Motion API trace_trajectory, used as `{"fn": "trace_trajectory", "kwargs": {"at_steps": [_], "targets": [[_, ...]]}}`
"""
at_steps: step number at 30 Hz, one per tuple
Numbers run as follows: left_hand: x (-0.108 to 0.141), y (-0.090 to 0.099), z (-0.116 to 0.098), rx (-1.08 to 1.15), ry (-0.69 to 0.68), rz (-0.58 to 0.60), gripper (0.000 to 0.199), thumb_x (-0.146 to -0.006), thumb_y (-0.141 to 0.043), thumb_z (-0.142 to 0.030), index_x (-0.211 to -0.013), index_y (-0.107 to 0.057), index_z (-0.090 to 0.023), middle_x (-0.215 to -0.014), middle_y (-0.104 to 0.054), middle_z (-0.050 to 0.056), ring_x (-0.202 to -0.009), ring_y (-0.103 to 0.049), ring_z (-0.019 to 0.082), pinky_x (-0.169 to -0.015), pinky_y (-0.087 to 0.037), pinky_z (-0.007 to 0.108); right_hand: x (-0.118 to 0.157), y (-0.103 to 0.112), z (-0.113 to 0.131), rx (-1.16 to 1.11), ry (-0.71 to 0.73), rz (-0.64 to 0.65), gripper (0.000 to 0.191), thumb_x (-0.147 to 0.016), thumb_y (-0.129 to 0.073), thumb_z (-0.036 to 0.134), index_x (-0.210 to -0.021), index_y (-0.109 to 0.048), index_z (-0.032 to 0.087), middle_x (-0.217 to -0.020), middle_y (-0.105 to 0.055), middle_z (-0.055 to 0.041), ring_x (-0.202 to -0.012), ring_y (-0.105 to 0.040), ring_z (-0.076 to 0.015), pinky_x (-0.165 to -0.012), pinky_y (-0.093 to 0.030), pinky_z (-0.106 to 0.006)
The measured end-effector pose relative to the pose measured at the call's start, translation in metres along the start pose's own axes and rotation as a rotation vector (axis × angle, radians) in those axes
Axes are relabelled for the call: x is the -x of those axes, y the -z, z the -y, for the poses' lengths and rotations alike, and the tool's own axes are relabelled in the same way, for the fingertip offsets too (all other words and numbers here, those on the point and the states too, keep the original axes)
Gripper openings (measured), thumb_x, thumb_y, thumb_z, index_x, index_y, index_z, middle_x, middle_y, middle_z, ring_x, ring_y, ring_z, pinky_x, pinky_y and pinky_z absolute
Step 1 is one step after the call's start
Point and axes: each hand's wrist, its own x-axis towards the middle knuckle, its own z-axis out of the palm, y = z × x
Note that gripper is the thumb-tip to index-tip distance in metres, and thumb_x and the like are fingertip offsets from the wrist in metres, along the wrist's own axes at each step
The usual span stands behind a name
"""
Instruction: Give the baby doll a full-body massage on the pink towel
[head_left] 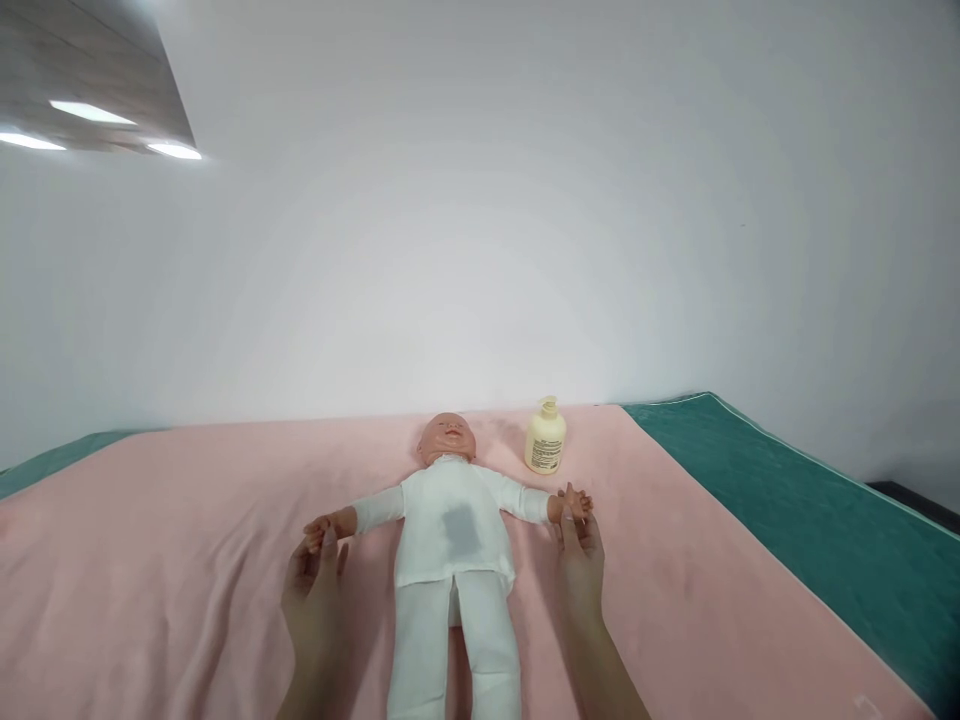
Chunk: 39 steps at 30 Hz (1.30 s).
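Note:
A baby doll (pixel 420 545) in a white top and white trousers lies on its back, head toward the wall and arms spread out to both sides. A grey patch marks the front of its top. My left hand (pixel 315 590) grips the doll's hand on the left side, thumb on top. On the right side, my right hand (pixel 581 570) holds the doll's other hand between thumb and fingers. Just beyond that hand stands a pale yellow pump bottle (pixel 545 440), upright, with small print on its front.
A pink blanket (pixel 187 520) lies under the doll, with wrinkles at the left. Green covering (pixel 787 500) shows at the right and far left. Behind the table rises a white wall (pixel 480 220). A dark edge (pixel 911 500) appears at the far right.

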Motion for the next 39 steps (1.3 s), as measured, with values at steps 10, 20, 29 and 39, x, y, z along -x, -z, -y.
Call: {"fn": "trace_trajectory", "kwargs": {"at_steps": [10, 20, 29, 39], "targets": [[0.021, -0.003, 0.019, -0.74, -0.866, 0.661, 0.032, -0.086, -0.057, -0.026, -0.117, -0.061, -0.033, -0.122, -0.065, -0.002, -0.127, -0.048, 0.023, -0.112, -0.024, 0.051, 0.034, -0.015, 0.0, 0.469, 0.676, 0.489, 0.043, -0.09, -0.054, 0.02, -0.132, -0.051, 0.029, -0.124, -0.062, -0.0061, -0.114, -0.058, -0.0225, -0.095, -0.051, -0.041], [0.016, -0.008, 0.021, -0.924, -1.267, 0.75, 0.042, -0.089, -0.05, -0.017, -0.131, -0.051, -0.027, -0.129, -0.061, 0.001, -0.13, -0.044, 0.021, -0.111, -0.029, 0.048, 0.036, -0.027, 0.003, 0.594, 1.117, 0.691, 0.058, -0.089, -0.05, 0.001, -0.138, -0.043, 0.031, -0.119, -0.066, -0.0033, -0.116, -0.058, -0.0189, -0.094, -0.053, -0.04], [0.02, -0.012, 0.022, -0.857, -1.152, 0.796, 0.044, -0.088, -0.048, -0.014, -0.128, -0.055, -0.031, -0.13, -0.06, 0.001, -0.13, -0.045, 0.021, -0.11, -0.033, 0.049, 0.038, -0.032, 0.006, 0.544, 1.106, 0.688, 0.053, -0.089, -0.053, 0.006, -0.134, -0.049, 0.035, -0.116, -0.068, -0.0012, -0.111, -0.062, -0.0178, -0.091, -0.055, -0.038], [0.022, -0.012, 0.027, -0.663, -0.78, 0.805, 0.036, -0.088, -0.049, -0.02, -0.12, -0.062, -0.032, -0.129, -0.061, 0.002, -0.131, -0.044, 0.022, -0.11, -0.034, 0.05, 0.039, -0.03, 0.004, 0.566, 1.038, 0.658, 0.051, -0.089, -0.052, 0.007, -0.132, -0.051, 0.035, -0.114, -0.069, -0.0016, -0.108, -0.063, -0.0194, -0.089, -0.055, -0.041]]}}
